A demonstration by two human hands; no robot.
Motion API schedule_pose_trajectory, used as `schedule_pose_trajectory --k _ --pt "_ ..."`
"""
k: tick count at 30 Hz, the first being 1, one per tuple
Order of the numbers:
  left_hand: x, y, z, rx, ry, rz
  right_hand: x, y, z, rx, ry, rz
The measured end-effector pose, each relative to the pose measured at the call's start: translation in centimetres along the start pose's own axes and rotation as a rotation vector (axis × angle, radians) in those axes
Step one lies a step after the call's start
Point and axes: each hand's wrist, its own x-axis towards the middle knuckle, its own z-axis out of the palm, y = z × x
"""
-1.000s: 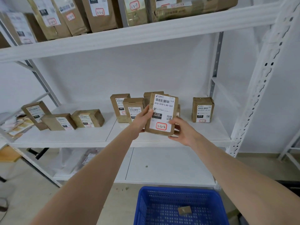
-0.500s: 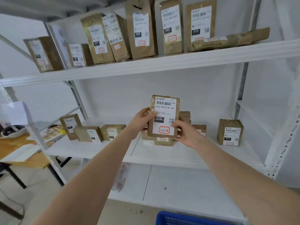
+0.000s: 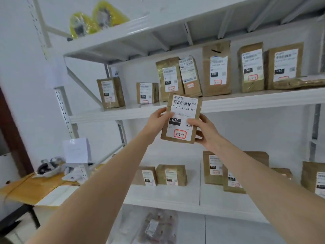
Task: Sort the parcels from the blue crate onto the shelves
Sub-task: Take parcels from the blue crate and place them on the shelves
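Two hands hold one brown parcel (image 3: 182, 118) upright in mid-air, in front of the mid shelf (image 3: 255, 101) edge. Left hand (image 3: 156, 120) grips its left side; right hand (image 3: 204, 132) has thumb on label, fingers behind. Labelled boxes (image 3: 216, 71) stand on that shelf. More on lower shelf (image 3: 163, 196), some hidden by right forearm. Yellow bags (image 3: 105, 14) up top, blurred. Far-right box (image 3: 314, 178) cut off.

Left forearm (image 3: 98, 187), lower left of the brown cardboard parcel with white printed label (image 3: 182, 110): bare along its whole visible length, smooth, slender near the wrist. Right forearm (image 3: 260, 184), lower right of the parcel: likewise bare skin up to the wrist. Left hand (image 3: 156, 121), at the parcel's left edge: bare, thumb showing. Right hand (image 3: 204, 132), at its right edge: bare, thumb and knuckles showing. Nail detail too blurred to tell.
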Motion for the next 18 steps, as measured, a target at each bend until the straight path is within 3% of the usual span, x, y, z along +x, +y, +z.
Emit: schedule_pose_trajectory --k 7,18 --pt "2.9 1.1 -8.7 0.043 0.050 0.195 3.0 -3.7 8.8 -0.089 0.003 -0.144" --pt "12.0 1.0 -14.2 0.157 0.213 0.345 13.7 -4.8 15.7 -0.123 0.009 -0.240"
